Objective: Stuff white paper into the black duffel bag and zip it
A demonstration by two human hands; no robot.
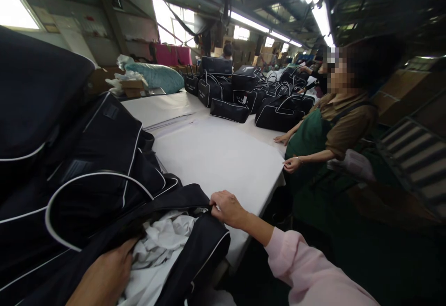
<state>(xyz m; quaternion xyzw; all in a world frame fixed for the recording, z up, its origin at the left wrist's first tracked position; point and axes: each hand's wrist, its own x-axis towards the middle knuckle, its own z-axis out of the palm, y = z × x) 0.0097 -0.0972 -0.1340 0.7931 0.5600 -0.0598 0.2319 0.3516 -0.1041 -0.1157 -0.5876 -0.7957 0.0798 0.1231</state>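
Observation:
A black bag with white piping (195,245) lies open in front of me at the table's near edge, with crumpled white cloth (160,250) filling its mouth. My right hand (228,208), in a pink sleeve, pinches the bag's upper rim. My left hand (104,273) sits low on the opposite side of the opening, wrapped over the black edge next to the cloth. More black bags with white trim (97,157) are heaped directly left of the open one, and their curved handles lie close to it.
A white-covered table (216,162) stretches ahead. Several black bags (282,113) stand at its far end. A co-worker in a green apron (311,141) stands along the right side, hands at the table edge. Cardboard boxes (132,88) and a teal bundle (156,77) lie beyond.

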